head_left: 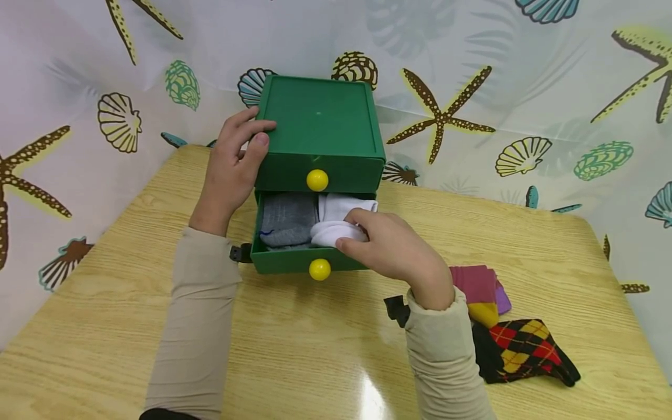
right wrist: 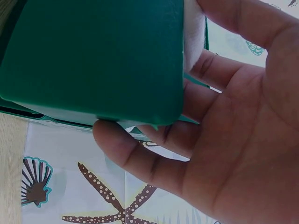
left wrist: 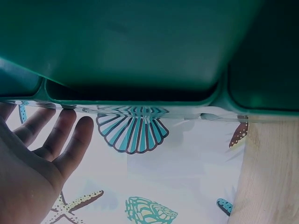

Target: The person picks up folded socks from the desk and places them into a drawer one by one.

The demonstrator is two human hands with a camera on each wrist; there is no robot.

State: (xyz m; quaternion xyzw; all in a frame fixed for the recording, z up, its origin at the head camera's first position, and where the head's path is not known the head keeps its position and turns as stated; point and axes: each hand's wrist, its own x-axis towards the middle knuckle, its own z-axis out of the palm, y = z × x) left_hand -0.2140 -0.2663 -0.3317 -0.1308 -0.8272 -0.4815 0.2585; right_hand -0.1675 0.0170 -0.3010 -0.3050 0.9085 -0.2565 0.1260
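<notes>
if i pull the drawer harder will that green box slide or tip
The green box looks like light plastic on a glossy table, so it probably slides. The left hand braces its side, which should stop that. With only the lower drawer out, tipping seems unlikely.

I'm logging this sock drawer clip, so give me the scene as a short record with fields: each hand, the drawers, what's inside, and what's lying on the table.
left hand: rests on the left top edge of the green drawer box, thumb on top
right hand: pinches a rolled white sock at the open lower drawer
upper drawer: closed, yellow knob
lower drawer contents: grey socks on the left, white socks on the right
wooden table: argyle sock and a maroon and yellow sock right of the right wrist
</notes>
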